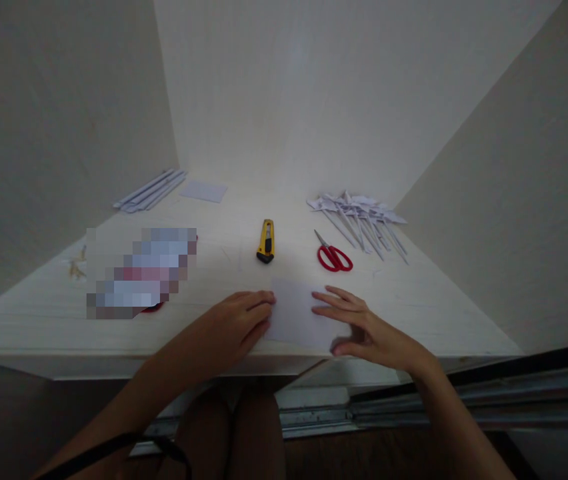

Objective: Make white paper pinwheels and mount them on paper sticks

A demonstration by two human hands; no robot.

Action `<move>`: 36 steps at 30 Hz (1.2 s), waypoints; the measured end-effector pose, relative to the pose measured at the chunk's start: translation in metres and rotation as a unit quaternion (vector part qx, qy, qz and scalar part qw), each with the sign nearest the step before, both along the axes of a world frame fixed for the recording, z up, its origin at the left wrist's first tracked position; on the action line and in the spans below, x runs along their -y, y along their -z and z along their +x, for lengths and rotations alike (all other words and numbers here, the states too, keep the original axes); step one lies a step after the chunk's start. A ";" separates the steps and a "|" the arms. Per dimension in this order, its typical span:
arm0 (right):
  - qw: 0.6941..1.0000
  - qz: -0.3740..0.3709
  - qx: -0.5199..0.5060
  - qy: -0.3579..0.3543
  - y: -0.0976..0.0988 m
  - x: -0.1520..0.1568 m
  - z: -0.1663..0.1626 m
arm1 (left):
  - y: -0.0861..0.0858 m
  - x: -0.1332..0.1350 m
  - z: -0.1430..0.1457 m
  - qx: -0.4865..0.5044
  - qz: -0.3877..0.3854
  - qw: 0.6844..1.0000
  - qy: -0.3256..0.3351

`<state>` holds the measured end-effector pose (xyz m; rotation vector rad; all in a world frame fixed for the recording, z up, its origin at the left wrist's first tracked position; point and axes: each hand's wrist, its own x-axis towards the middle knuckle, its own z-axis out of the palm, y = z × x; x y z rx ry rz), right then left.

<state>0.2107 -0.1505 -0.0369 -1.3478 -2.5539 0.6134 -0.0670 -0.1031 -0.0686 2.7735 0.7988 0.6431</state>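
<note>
A small white sheet of paper [297,313] lies flat near the front edge of the table. My left hand [241,319] is at its left side, fingers pressed together and closed on that edge. On the right, my right hand [359,323] rests over the paper with its fingers stretched out and apart, the thumb near the front corner. Just beyond the paper are a yellow and black box cutter [266,241] and red-handled scissors [333,255], neither of them touched.
Rolled paper sticks [151,191] lie at the back left beside another white sheet [204,191]. Several paper pieces on sticks [359,212] are piled at the back right. A pixelated item [147,273] lies at the left. Walls [294,87] enclose the white table [214,267].
</note>
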 end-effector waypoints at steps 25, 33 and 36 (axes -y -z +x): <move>0.968 -0.002 -0.194 0.162 0.009 -0.054 -0.053 | -0.003 -0.001 -0.001 0.038 -0.079 0.995 0.039; 0.982 0.110 -0.109 0.109 0.021 -0.054 -0.063 | 0.002 -0.002 -0.002 0.051 -0.022 0.998 -0.021; 0.983 0.148 -0.068 0.088 0.021 -0.052 -0.065 | -0.001 0.000 -0.001 0.028 -0.006 1.000 -0.013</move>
